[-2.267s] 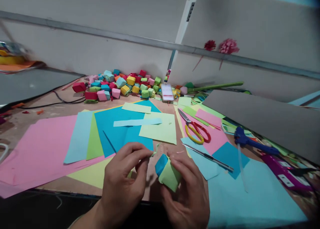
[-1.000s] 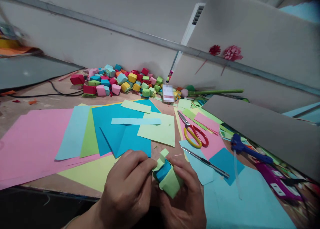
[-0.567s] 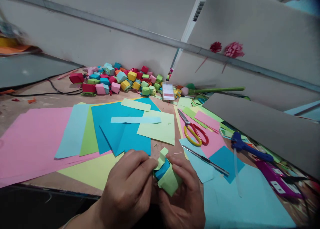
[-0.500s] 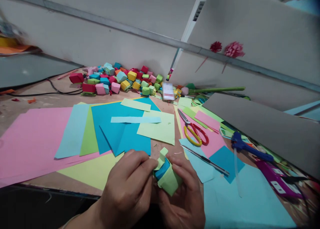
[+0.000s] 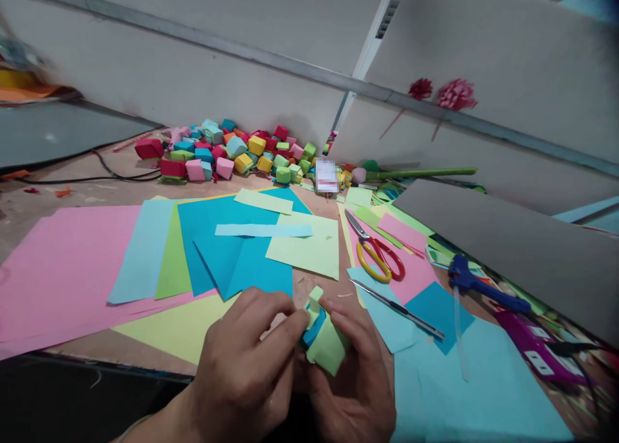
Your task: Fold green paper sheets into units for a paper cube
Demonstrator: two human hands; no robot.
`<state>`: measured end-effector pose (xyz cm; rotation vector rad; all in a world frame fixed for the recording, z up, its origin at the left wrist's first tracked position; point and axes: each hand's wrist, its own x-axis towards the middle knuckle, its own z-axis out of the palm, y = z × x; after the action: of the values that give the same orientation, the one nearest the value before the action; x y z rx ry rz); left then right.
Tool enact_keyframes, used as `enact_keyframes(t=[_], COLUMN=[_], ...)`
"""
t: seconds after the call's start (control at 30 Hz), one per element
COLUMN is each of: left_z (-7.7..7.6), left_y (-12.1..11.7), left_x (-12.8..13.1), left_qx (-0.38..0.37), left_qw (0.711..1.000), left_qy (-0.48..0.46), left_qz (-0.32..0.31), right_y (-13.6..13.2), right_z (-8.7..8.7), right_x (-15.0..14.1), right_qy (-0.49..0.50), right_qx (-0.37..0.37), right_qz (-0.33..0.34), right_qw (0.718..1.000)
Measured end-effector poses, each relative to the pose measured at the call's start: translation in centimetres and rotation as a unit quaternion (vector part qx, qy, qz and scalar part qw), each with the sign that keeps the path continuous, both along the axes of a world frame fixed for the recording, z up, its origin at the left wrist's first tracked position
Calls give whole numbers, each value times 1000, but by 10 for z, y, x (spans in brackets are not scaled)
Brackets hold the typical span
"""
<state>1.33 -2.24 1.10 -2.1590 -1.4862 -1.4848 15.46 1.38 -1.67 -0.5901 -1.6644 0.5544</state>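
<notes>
We hold one green-and-blue paper box [image 5: 331, 347] in the grasp of our right hand [image 5: 360, 375], blue end toward our left hand [image 5: 246, 359], which pinches one folded pale-green strip [image 5: 315, 296].

Sheets [image 5: 251, 259]: paper, matt, smooth
Scissors [image 5: 362, 235]: bare metal blades, plastic-looking handles
Small boxes [image 5: 256, 145]: paper, matt
Held box [image 5: 329, 345]: paper, matt, creased
Rail [image 5: 232, 46]: metal-looking, dull
</notes>
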Motion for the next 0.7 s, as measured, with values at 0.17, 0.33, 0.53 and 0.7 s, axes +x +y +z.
enact_keyframes(t=[0.17, 0.33, 0.53, 0.7], left_z=[-2, -3, -5, -5], left_y=[-1, -2, -2, -4], left_x=[-1, -1, 0, 0], left_qx=[3, 9, 3, -1], left_qw=[1000, 999, 999, 1000], left_qy=[19, 30, 20, 9], left_qz=[-19, -19, -30, -27], right_y=[1, 0, -1, 0], right_z=[1, 0, 0, 3], right_x=[4, 9, 8, 4], right_qy=[4, -22, -8, 5], right_qx=[-40, -68, -74, -66], right_qz=[14, 13, 9, 8], right_qw=[999, 997, 997, 998])
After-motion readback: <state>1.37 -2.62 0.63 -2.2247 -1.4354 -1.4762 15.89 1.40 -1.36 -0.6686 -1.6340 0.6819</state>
